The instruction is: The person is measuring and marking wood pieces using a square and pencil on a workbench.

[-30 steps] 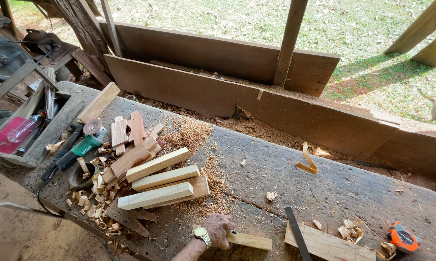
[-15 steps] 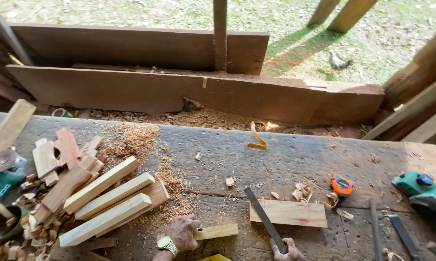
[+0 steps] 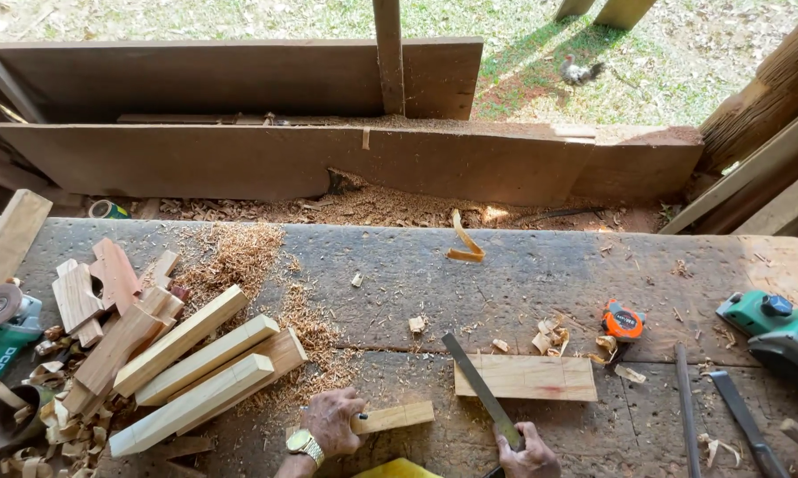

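We see a table (image 3: 523, 274) of grey, weathered wood, rough and cracked, dusted with pale sawdust (image 3: 239, 257) at ten o'clock. The block (image 3: 397, 416) under the left hand (image 3: 328, 423) is light, fresh-sawn wood, matt. The file (image 3: 480, 389) in the right hand (image 3: 527, 458) is dark, dull metal. At nine o'clock lie squared sticks (image 3: 195, 354) of clean pale wood. The board (image 3: 527, 378) at four o'clock is smooth, light timber. The tape measure (image 3: 623, 319) has a glossy orange plastic shell. The wristwatch (image 3: 303, 443) is shiny gold metal.
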